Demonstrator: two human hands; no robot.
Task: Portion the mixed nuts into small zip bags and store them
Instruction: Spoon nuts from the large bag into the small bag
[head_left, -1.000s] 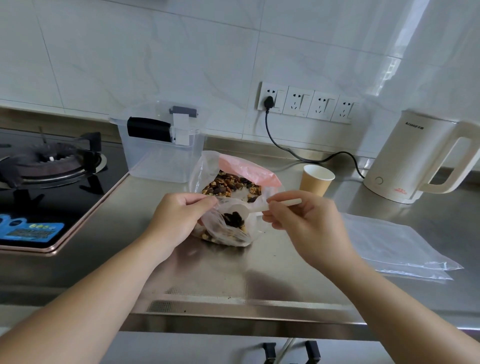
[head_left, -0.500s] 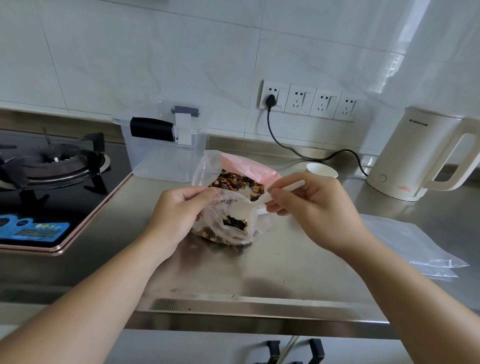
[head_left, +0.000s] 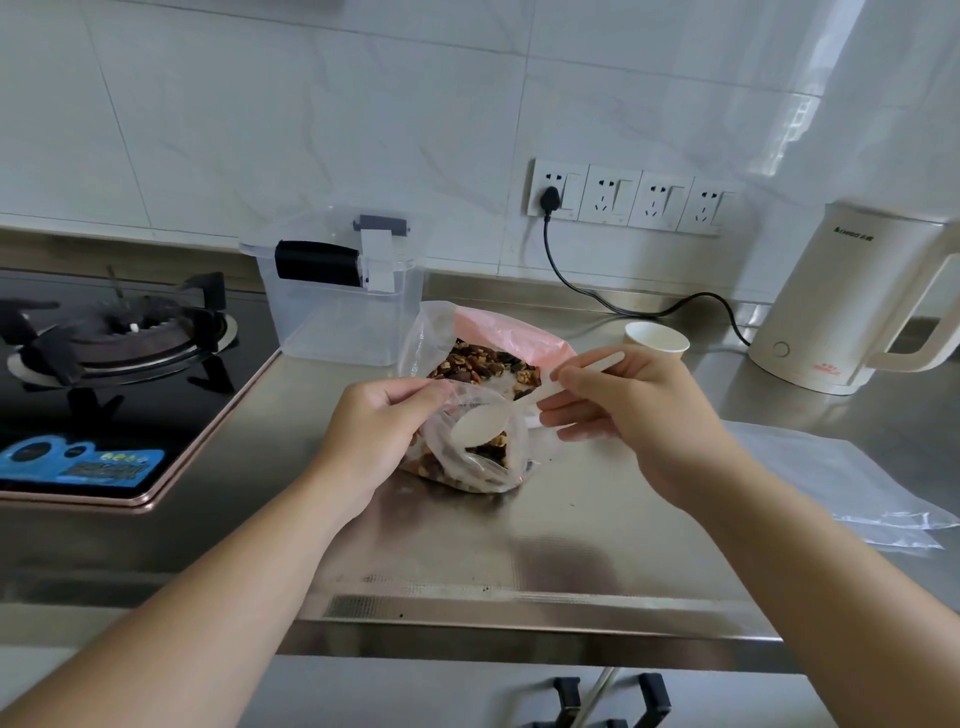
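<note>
A large clear bag with a pink top stands open on the steel counter, full of mixed nuts. In front of it a small zip bag holds some nuts. My left hand pinches the small bag's rim and keeps it open. My right hand pinches the handle of a white plastic spoon. The spoon's bowl is turned over above the small bag's mouth, with nothing on it.
A clear plastic storage box stands behind the bags. A paper cup and a cream kettle are at the right. Spare flat zip bags lie on the counter right of my hand. A gas hob is at the left.
The spoon carried nuts into the small bag, tipped them out and now shows its emptied underside. My right hand moved slightly up and right. My left hand kept its hold.
</note>
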